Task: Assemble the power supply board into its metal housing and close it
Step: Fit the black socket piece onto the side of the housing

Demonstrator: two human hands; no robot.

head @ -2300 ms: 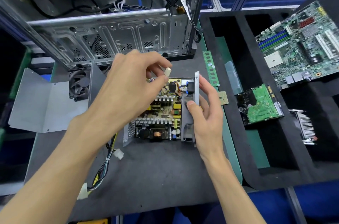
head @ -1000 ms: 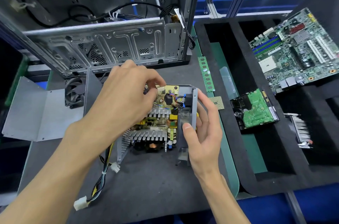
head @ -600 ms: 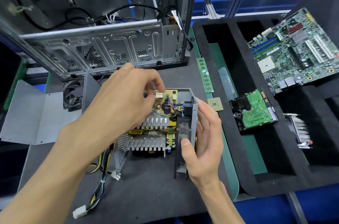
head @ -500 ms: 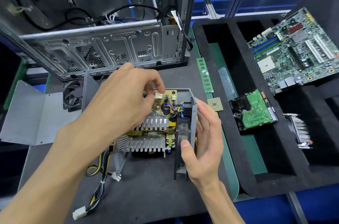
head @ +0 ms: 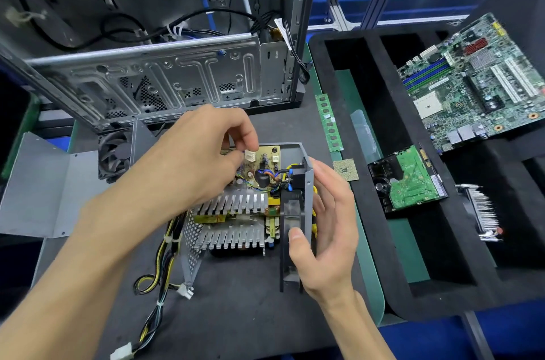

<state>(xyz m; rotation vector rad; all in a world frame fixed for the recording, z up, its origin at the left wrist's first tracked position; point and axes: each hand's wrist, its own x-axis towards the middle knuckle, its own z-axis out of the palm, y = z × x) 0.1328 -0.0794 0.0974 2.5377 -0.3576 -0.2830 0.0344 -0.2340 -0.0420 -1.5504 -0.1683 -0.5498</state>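
- Head view: the power supply board (head: 236,206), with its two finned heatsinks, sits inside the open metal housing (head: 295,147) at the middle of the dark work mat (head: 236,315).
- The left hand (head: 188,165) reaches over the board from 8 o'clock, thumb and forefinger pinching a small white connector (head: 250,156) at the board's far edge.
- The right hand (head: 327,230) comes from 5 o'clock and grips the housing's upright right wall (head: 308,197), thumb on the inner face where the black fan (head: 290,212) is mounted, fingers curled round the outer face.
- A bundle of yellow and black cables (head: 165,265) trails out of the housing's perforated left side toward 7 o'clock, ending in white plugs.
- At 9 o'clock lies a bent grey metal cover (head: 44,188); a loose black fan unit (head: 113,153) sits just beside it.
- An open computer case (head: 153,76) stands at 11 o'clock.
- A RAM stick (head: 328,123) and a CPU chip (head: 345,169) lie at 2 o'clock on the mat.
- The black foam tray (head: 368,94) at 3 o'clock holds a motherboard (head: 477,85), a hard drive (head: 410,179) and a finned cooler (head: 483,212).
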